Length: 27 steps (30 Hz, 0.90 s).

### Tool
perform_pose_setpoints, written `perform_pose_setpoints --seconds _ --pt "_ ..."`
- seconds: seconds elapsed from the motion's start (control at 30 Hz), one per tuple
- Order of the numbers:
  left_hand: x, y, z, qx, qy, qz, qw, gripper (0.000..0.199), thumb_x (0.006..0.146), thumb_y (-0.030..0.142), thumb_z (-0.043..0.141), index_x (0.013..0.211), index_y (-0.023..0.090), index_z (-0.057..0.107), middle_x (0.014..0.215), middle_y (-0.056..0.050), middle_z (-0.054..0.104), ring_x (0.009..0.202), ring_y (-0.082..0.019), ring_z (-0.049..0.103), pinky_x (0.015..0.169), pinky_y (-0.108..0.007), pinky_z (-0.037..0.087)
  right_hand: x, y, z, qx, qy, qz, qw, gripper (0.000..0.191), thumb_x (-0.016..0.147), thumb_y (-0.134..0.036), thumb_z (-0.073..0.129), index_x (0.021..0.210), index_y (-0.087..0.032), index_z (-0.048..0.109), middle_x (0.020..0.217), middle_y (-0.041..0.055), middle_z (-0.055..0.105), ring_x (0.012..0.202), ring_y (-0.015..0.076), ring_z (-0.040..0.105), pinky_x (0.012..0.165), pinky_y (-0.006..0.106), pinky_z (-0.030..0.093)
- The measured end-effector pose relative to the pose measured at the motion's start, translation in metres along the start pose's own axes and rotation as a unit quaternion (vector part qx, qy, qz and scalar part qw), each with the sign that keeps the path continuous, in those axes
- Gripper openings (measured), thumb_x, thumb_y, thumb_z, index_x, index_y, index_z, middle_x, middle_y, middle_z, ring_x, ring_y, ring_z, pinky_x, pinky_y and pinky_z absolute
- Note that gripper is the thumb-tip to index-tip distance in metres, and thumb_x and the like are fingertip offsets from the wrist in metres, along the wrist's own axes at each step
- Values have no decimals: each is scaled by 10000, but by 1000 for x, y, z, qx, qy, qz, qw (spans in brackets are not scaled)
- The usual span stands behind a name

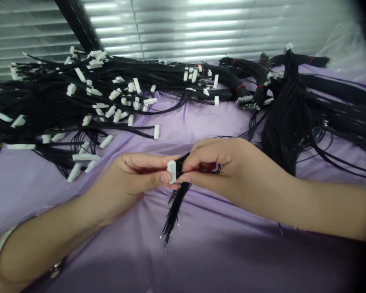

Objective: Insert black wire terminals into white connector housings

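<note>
Between the thumb and fingers of my left hand (140, 173) is a small white plastic connector housing (172, 171). My right hand (219, 162) pinches black wires (179, 166) right beside the housing, on its right side. The two hands almost meet, fingertips close together. Below them a bundle of black wires (176, 215) hangs down, with small metal terminals at its lower ends. Part of the wires inside my right hand is hidden by the fingers, so I cannot see exactly how each one sits in the housing.
A large pile of black wires with white connectors (116, 93) lies along the back left. Bundles tied with red bands (240, 87) and a thick hank of loose black wires (285, 118) lie at the right. Purple cloth (201, 126) covers the table; window blinds (186, 24) stand behind.
</note>
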State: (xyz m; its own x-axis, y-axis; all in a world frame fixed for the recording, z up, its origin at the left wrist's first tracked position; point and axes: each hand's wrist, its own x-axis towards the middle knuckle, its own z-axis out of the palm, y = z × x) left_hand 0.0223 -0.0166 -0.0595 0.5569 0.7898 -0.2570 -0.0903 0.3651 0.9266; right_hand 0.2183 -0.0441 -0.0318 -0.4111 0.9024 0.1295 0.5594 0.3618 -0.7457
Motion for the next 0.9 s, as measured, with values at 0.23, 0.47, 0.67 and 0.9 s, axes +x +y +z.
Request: perform_pose_setpoints --seconds 0.23,0.47,0.67,0.9 --pt "-1 -1 -1 30 -9 39 999 167 756 169 739 878 276 780 811 23 765 777 -123 703 782 -168 545 1 0 0 -57 11 -78 995 151 838 -108 595 761 -150 718 712 -19 568 617 41 503 550 183 379" --pt "-4 -5 -3 70 25 70 995 207 710 185 778 857 331 771 900 45 764 899 -172 707 890 -259 542 -2 -1 2 -88 30 -128 987 236 865 -110 540 667 -136 666 721 11 563 631 73 488 565 207 392" --pt "-3 -5 -1 76 36 68 994 209 696 167 782 849 309 771 864 18 766 837 -204 724 873 -338 567 -3 8 8 -88 66 -190 976 219 864 -93 518 694 -138 649 713 37 574 665 107 495 605 233 417" --pt "-4 -1 -1 126 37 92 987 192 729 158 757 869 289 770 922 19 761 907 -175 709 892 -268 545 -3 12 13 -76 95 -229 966 232 886 -122 509 696 -108 642 720 68 582 671 123 503 611 251 411"
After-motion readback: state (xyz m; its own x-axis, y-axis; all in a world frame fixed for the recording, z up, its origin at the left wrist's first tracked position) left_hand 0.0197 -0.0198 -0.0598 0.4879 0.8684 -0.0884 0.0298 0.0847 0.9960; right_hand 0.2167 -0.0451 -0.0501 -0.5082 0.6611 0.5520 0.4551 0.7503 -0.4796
